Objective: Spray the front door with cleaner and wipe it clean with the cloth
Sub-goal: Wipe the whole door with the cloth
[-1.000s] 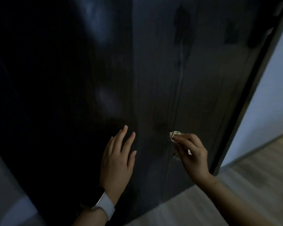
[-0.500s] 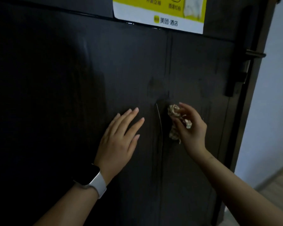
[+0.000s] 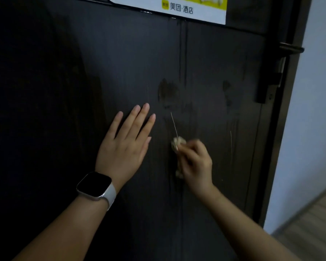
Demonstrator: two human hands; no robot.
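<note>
wiping step, mid-panel of the door (image 3: 120,63). right hand (image 3: 195,162) has the cloth (image 3: 178,143) bunched up and pressed to the door just right of the centre groove, a bit of it poking out above the knuckles and a bit below the palm. fingers curled tight round the wad, blurred, so probably mid-stroke.

left hand (image 3: 126,146) flat on the door just left of the cloth, fingers straight and slightly spread, holding nothing. looks like bracing.

to do it well: damp smudges (image 3: 167,91) sit above the cloth and a smaller patch to the upper right, plus thin drip lines, one running down to the cloth. i'd work upward through those, overlapping passes, follow the groove. a small wad covers little per stroke, so opening it out would help. keep clear of the sticker (image 3: 177,8) at the top edge. handle (image 3: 290,49) side not wiped yet by the look of it.

no spray bottle in view.
</note>
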